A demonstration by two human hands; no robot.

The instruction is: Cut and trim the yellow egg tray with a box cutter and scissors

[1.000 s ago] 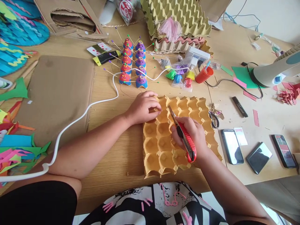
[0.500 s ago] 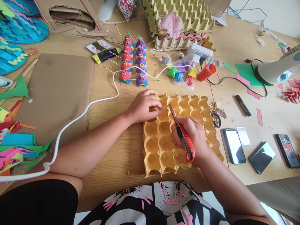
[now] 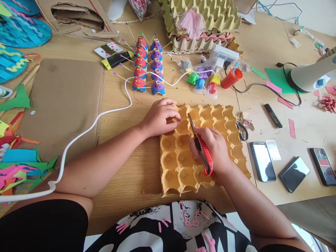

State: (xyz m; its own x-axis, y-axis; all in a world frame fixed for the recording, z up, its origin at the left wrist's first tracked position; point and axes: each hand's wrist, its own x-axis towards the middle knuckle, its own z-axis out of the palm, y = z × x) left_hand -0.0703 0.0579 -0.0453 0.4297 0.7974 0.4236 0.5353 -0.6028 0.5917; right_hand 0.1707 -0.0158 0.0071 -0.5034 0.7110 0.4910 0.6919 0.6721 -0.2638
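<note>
A yellow egg tray (image 3: 172,160) lies on the wooden table in front of me, its cups facing up. My left hand (image 3: 163,117) grips the tray's far left corner, fingers curled over the cups there. In my right hand (image 3: 211,145) is a red utility knife (image 3: 205,154), held over the middle of the tray. Its blade (image 3: 191,121) is out and points away from me, along a ridge between cups in the far rows. Whether the blade tip has gone into the tray I cannot tell.
Painted egg-carton figures (image 3: 139,84) stand beyond the tray, crossed by a white cable (image 3: 105,113). Bags of coloured clay (image 3: 201,84) and a red cup (image 3: 231,78) sit behind. Scissors (image 3: 243,132) and phones (image 3: 263,161) lie right; cardboard (image 3: 63,105) lies left.
My right hand and the utility knife have shifted slightly away from me and to the left. My left hand keeps its place on the tray's corner.
</note>
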